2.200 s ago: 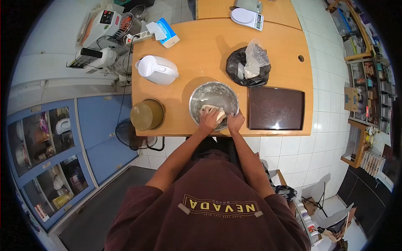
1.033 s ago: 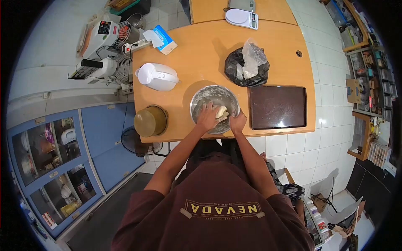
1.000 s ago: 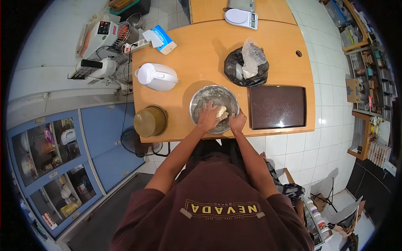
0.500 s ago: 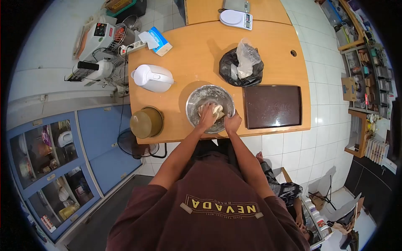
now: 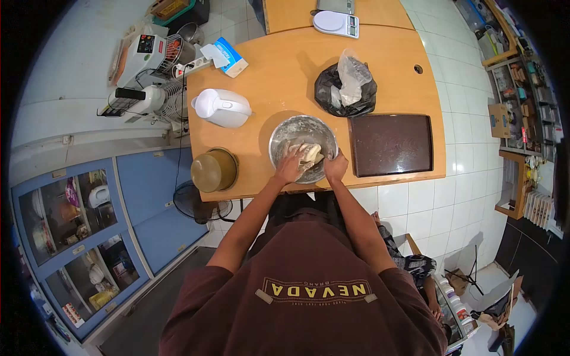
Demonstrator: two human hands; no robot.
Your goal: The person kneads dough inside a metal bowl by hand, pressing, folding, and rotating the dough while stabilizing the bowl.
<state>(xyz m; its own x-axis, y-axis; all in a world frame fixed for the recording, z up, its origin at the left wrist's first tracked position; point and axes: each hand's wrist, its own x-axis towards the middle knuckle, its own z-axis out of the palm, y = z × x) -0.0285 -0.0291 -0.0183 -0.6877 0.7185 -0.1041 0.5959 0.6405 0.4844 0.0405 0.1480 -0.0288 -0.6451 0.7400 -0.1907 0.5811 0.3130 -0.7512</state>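
A pale lump of dough lies in a round metal bowl whose inner wall is smeared with flour. My left hand is inside the bowl, its fingers curled against the left side of the dough; the fingertips are partly hidden. At the bowl's right edge, my right hand is closed on the rim. Right of the bowl lies a dark rectangular baking tray.
A white electric kettle and a brownish round container stand left of the bowl. Behind are a black plastic bag, a tissue box and a white kitchen scale. Another person sits at the lower right.
My left hand has shifted from on top of the dough to its left side, and more of the dough shows, bunched up. My right hand stays on the rim. The whole view has shifted slightly.
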